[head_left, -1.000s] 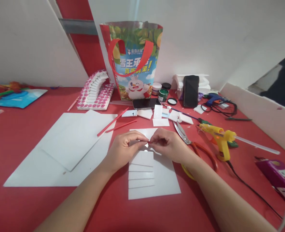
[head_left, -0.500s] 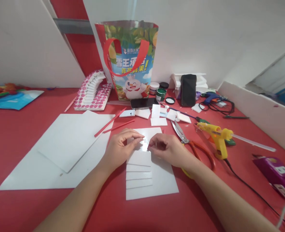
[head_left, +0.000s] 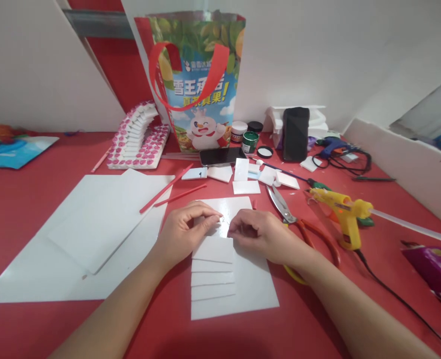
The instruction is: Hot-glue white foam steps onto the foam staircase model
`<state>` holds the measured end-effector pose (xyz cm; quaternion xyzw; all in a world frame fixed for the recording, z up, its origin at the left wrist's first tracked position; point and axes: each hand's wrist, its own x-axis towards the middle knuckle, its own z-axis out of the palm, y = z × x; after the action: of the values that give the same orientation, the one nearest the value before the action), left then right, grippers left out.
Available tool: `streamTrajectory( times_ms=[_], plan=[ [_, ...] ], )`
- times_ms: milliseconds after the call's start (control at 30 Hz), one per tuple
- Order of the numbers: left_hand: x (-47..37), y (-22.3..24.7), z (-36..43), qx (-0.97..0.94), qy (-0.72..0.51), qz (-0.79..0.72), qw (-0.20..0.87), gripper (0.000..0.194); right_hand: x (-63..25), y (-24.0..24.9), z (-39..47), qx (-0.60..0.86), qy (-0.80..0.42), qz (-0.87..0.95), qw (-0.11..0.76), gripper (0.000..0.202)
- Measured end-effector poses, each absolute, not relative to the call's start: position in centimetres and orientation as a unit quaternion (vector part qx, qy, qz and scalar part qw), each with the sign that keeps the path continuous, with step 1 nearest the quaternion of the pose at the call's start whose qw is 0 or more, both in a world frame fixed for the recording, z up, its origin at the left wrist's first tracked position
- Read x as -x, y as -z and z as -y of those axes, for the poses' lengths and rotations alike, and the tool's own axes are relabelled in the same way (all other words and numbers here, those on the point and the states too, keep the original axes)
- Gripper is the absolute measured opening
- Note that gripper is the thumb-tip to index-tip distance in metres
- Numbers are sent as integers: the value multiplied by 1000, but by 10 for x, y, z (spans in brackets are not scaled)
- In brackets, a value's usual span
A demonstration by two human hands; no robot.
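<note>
Red tabletop [head_left: 160, 319]: stretching across the view, running up to a pale wall [head_left: 317, 55] at the back.
White board [head_left: 253, 279]: lying flat at centre, right below the two hands, and that's where the attention is going.
Overlapping white pieces [head_left: 213, 249]: lining up like shallow steps along the board's left side, just on the near side of the fingertips.
Left hand [head_left: 185, 229]: hovering over the board's far left part, thumb and forefinger coming together at the tips; whether they are gripping anything, nobody can tell from here.
Right hand [head_left: 263, 234]: facing it across a narrow gap, fingers curling in towards the thumb; again, no telling whether something tiny is sitting in that pinch.
Scissors [head_left: 319, 239]: lying beside the right hand, blades pointing away, the right forearm partly covering the handles.
Yellow glue gun [head_left: 345, 214]: resting further right, a clear stick poking out of its back.
Red sticks [head_left: 166, 189]: lying beyond the left hand, one crossing onto the big white sheets [head_left: 26, 269].
Back row: a colourful bag [head_left: 201, 94] is standing tall, a pink-dotted model [head_left: 138, 144] sitting at its left.
</note>
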<state>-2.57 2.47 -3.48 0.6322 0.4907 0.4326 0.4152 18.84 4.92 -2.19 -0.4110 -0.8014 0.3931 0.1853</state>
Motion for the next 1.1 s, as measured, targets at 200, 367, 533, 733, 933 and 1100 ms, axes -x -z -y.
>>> streamTrajectory(
  times_ms=[200, 367, 533, 733, 933, 1100],
  plan=[
    [26, 35, -24, -636, -421, -485, 428, 13, -189, 19, -51, 402, -390, 812, 167, 12],
    [26, 31, -23, -676, -401, -451, 422, 13, -189, 19, -52, 394, -370, 827, 156, 12],
    [26, 28, -22, -689, -394, -446, 412, 11, -188, 20, -52, 390, -343, 841, 152, 12],
    [27, 27, -22, -695, -375, -446, 420, 12, -188, 23, -52, 384, -329, 849, 155, 12],
    [26, 27, -21, -701, -365, -446, 419, 12, -187, 25, -52, 382, -321, 851, 163, 12],
    [27, 27, -22, -700, -360, -449, 423, 13, -188, 26, -52, 381, -331, 844, 182, 10]
  ],
)
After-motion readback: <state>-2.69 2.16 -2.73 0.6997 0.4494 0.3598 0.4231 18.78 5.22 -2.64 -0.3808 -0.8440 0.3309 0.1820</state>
